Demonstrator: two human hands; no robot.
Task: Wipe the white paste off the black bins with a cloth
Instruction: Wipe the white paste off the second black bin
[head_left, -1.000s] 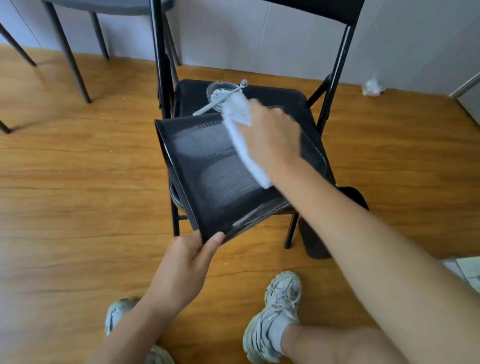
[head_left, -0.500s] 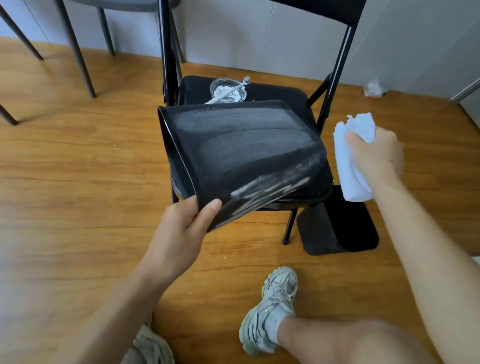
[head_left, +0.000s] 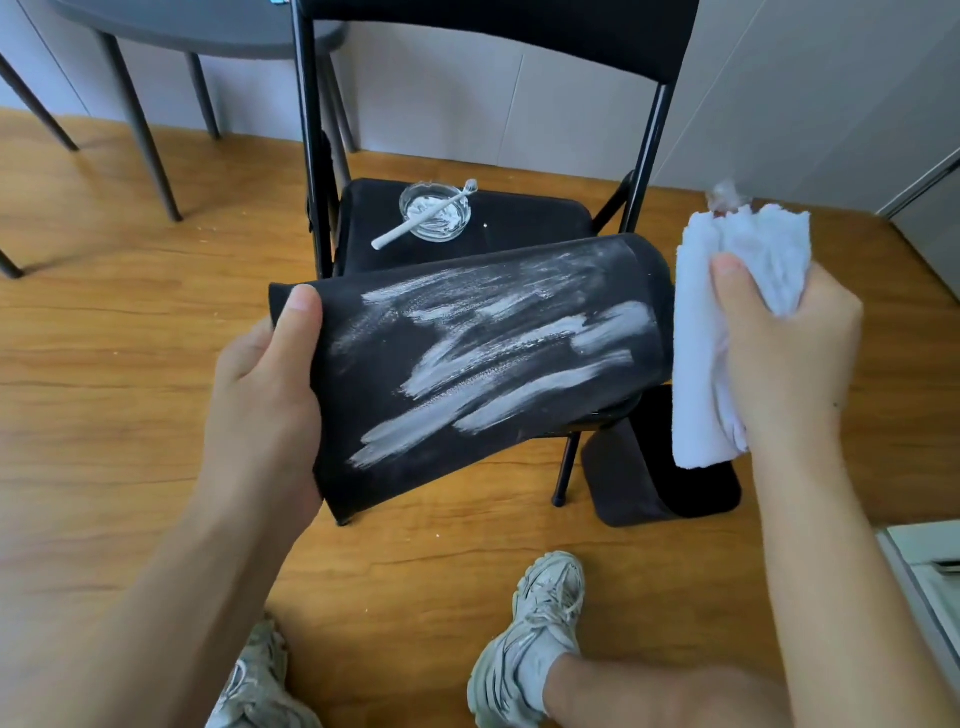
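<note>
Gripping the black bin (head_left: 467, 364) at its open rim, the left hand (head_left: 260, 395) has its thumb laid over the outer wall, the other fingers hidden behind it. Bin lies on its side in the air, in front of the black folding chair (head_left: 493, 218), closed base toward the right. White paste streaks (head_left: 498, 364) run diagonally across the upward-facing wall; wall near the left rim mostly bare.

Right hand (head_left: 779, 358) clutches a bunched white cloth (head_left: 727, 322), thumb pressed on top, fingers curled around it. Cloth hangs just beside the bin's base end, a narrow gap between them; not touching.

Surroundings: on the chair seat, behind the bin, a glass dish (head_left: 435, 210) holding white paste, with a white toothbrush (head_left: 423, 221) resting across it. Second black bin (head_left: 660, 467) lies on the wooden floor (head_left: 130, 322) by the chair's front right leg, under the cloth. Two sneakers (head_left: 540, 639) below. Open floor to the left; a grey surface (head_left: 197, 26) on dark legs stands far left, well apart.
</note>
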